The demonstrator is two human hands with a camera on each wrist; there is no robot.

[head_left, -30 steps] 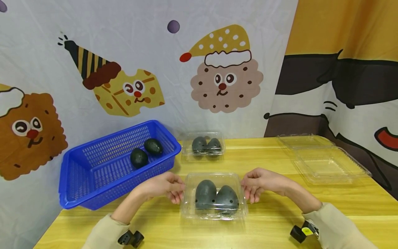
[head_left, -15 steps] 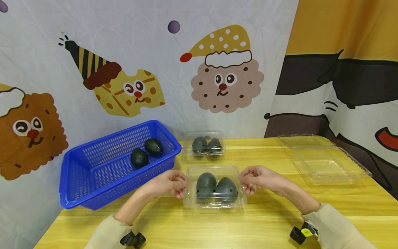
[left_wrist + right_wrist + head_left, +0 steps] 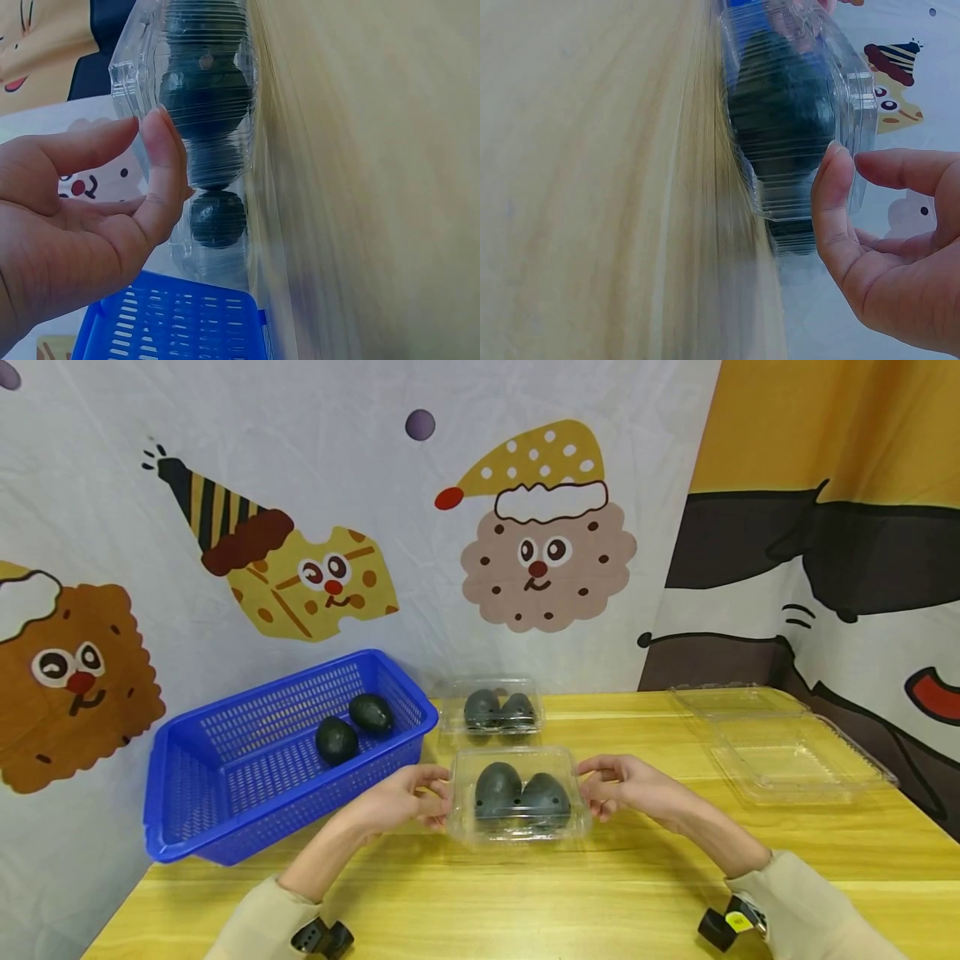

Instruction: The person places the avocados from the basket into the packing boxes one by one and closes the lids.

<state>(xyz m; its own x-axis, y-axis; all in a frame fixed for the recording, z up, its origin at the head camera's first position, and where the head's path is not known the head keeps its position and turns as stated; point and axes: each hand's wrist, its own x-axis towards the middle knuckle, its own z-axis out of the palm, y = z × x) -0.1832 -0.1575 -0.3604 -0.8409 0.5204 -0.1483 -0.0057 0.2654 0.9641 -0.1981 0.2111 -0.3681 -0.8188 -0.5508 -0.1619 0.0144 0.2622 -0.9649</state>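
A clear plastic clamshell box [image 3: 517,837] with two dark green avocados [image 3: 498,793] inside is in the middle of the table, its lid down. My left hand [image 3: 408,797] pinches its left edge between thumb and fingers. On the opposite edge, my right hand [image 3: 628,787] pinches the rim in the same way. In the left wrist view, the fingertips of the left hand [image 3: 90,217] are right at the box's rim flange. The right wrist view has the right hand [image 3: 900,270] with thumb and forefinger at the rim, the box low along the tabletop.
Directly behind stands a second clamshell box [image 3: 450,727], also holding two avocados. At the left, a blue perforated basket [image 3: 300,806] contains two loose avocados [image 3: 336,741]. An opened clamshell box [image 3: 787,764] lies flat at the back right. A printed cloth [image 3: 525,660] hangs behind the table.
Both hands have moved the held clamshell box away from the body, toward the second box at the back. The basket and the other boxes have stayed put.
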